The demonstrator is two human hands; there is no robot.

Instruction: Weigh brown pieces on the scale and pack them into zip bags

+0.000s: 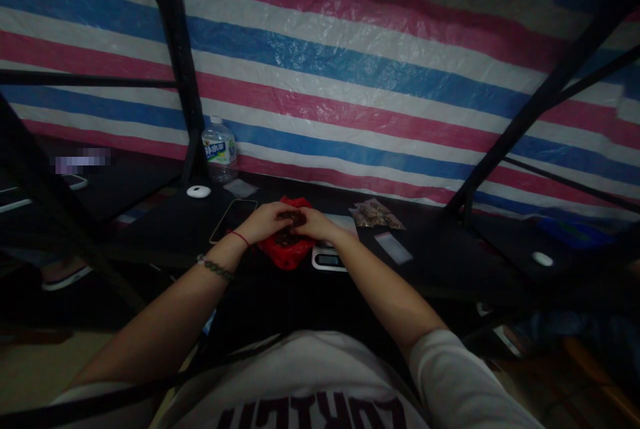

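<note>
Head view — left hand and right hand meet at the red bag — whether fingers grip, I cannot tell.

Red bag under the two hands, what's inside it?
Dark brown material shows in the mouth of the red bag. The left hand and right hand cover part of it; the bag's sides hide whatever lies deeper.

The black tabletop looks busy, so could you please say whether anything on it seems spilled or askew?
No spill shows, though dim light hides detail. Slightly askew: the filled clear packets overlap in a loose pile right of the digital scale, and a flat plastic bag lies slanted nearby.
</note>
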